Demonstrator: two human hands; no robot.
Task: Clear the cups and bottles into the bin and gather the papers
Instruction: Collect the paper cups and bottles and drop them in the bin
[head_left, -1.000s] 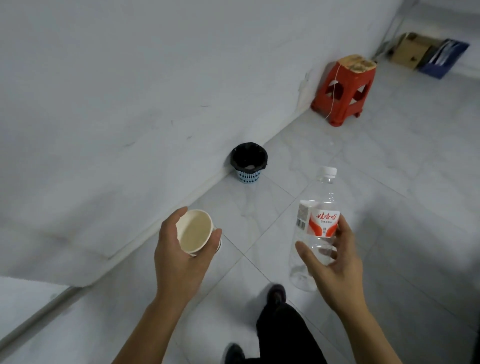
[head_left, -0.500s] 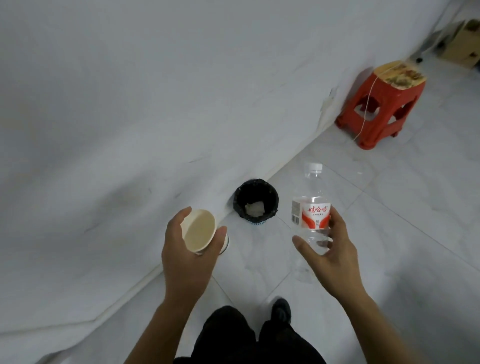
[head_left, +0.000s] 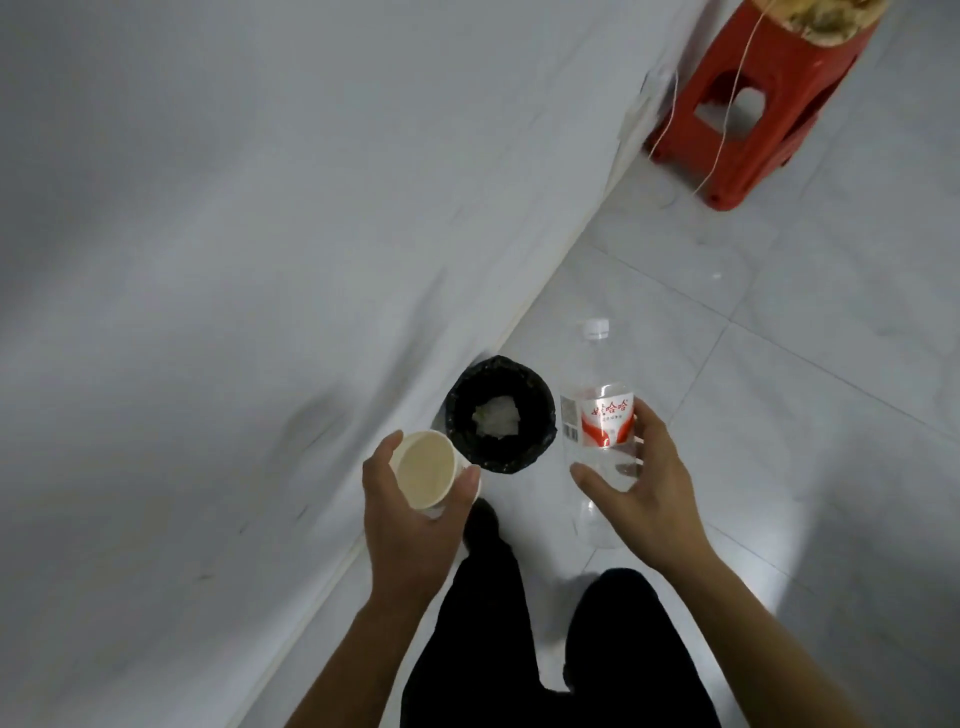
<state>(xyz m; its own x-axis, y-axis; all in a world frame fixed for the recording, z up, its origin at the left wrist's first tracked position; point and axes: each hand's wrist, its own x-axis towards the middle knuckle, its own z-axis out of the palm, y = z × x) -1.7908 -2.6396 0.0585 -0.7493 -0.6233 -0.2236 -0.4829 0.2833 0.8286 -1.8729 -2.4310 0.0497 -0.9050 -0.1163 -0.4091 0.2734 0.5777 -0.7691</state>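
Bin nearer than second ago, now just beyond both hands, between them. Left hand curls round paper cup; right hand grips clear bottle. Drop looks imminent, nothing released yet.

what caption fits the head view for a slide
Left hand holds a cup, right hand a bottle, both near the bin by the wall.
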